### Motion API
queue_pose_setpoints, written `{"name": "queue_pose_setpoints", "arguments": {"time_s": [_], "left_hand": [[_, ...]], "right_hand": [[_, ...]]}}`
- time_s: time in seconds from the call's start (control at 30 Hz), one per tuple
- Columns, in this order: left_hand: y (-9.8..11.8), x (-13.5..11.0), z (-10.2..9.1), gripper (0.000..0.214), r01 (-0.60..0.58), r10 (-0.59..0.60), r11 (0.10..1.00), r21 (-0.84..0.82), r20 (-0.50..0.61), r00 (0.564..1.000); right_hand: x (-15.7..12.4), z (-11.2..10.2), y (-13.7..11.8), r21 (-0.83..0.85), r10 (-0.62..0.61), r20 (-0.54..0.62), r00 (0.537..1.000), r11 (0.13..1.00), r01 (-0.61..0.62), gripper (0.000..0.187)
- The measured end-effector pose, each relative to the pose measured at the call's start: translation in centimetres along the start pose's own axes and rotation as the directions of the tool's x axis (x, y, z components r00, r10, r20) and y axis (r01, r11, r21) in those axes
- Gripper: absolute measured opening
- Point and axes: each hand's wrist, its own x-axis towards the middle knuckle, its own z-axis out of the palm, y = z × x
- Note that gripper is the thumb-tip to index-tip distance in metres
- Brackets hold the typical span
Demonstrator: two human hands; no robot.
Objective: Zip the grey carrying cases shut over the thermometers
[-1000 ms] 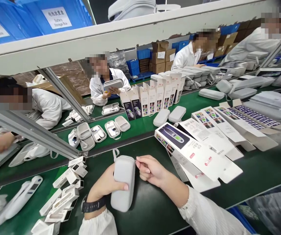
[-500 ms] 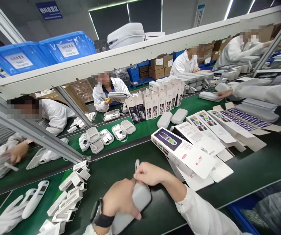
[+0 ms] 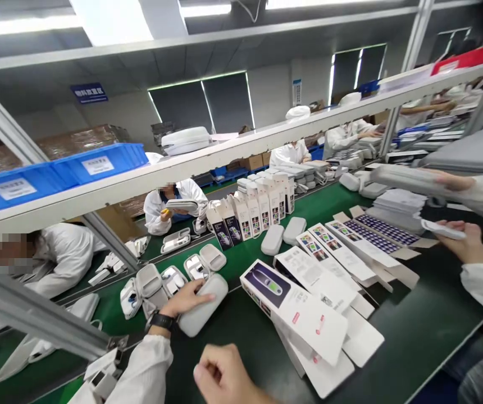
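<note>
My left hand, with a dark watch at the wrist, grips a closed grey zip case. Its fingers lie behind the case and the thumb rests across the top face. Just beyond are open grey cases with white devices and cables inside. Low in the middle of the view, my right hand is curled into a loose fist over the dark green table, with nothing visible in it. To its right lie flattened white printed boxes, the top one showing a thermometer-like device.
Upright white boxes and two closed grey cases stand on the green belt. At right, a co-worker's hands hold a grey case and a white item. A metal post and a shelf with blue bins rise at left.
My left hand has carried the grey case forward, up to the open cases. My right hand has let go of its strap and drawn back, curled. The view has tilted up.
</note>
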Motion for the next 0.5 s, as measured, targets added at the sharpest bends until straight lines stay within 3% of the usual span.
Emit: {"name": "queue_pose_setpoints", "arguments": {"time_s": [0.13, 0.23, 0.3, 0.37, 0.4, 0.5], "left_hand": [[2.1, 8.2, 3.7, 0.046, -0.113, 0.118, 0.993, 0.043, -0.131, 0.984], [2.1, 12.2, 5.3, 0.047, -0.048, 0.071, 0.996, 0.078, -0.328, 0.942], [0.9, 13.3, 4.8, 0.044, 0.088, -0.036, 0.992, 0.093, -0.458, 0.888], [-0.8, 13.6, 3.3, 0.043, 0.243, -0.16, 0.966, 0.092, -0.528, 0.834], [-1.7, 13.7, 2.4, 0.042, 0.304, -0.208, 0.948, 0.096, -0.535, 0.819], [-3.7, 14.5, 0.6, 0.038, 0.394, -0.276, 0.908, 0.144, -0.502, 0.82]], "right_hand": [[-0.1, -1.3, -1.7, 0.012, 0.017, 0.04, 0.999, 1.0, -0.018, 0.02], [0.0, -2.8, -2.4, 0.014, 0.028, 0.045, 0.999, 1.0, -0.028, 0.031], [0.2, -4.4, -2.9, -0.016, 0.028, 0.038, 0.999, 0.999, -0.027, 0.04], [0.2, -6.1, -3.3, -0.057, 0.02, 0.02, 1.0, 0.998, -0.019, 0.029], [0.2, -6.9, -3.5, -0.078, 0.013, 0.012, 1.0, 0.997, -0.012, 0.024], [-0.1, -8.8, -3.6, -0.137, -0.046, 0.083, 0.995, 0.989, 0.057, 0.052]]}}
